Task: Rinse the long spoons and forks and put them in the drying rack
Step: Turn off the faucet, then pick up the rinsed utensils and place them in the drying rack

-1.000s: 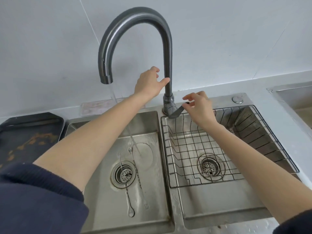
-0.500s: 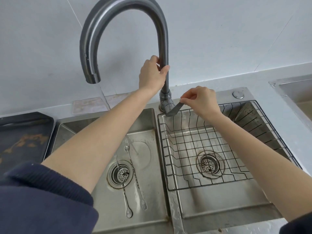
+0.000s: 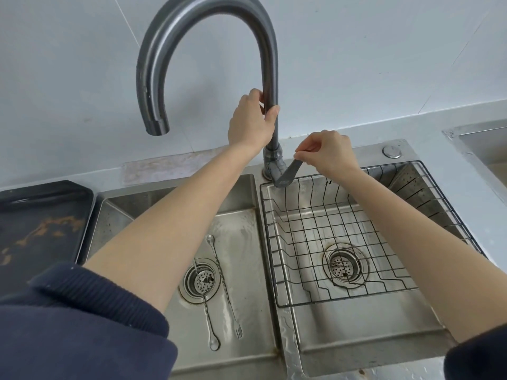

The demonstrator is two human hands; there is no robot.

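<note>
With the left hand [image 3: 251, 120] wrapped around the faucet neck [image 3: 270, 78] and right-hand fingers [image 3: 307, 154] pinching its lever [image 3: 288, 174], a sudden hard flow could splash, shifting the long spoons and forks [image 3: 219, 286] lying in the left basin [image 3: 247, 229].

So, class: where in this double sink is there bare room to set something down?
The wire drying rack in the right basin is bare. So is the steel floor in front of it. The left basin is crowded: long utensils lie across its drain, and the left forearm spans it.
</note>
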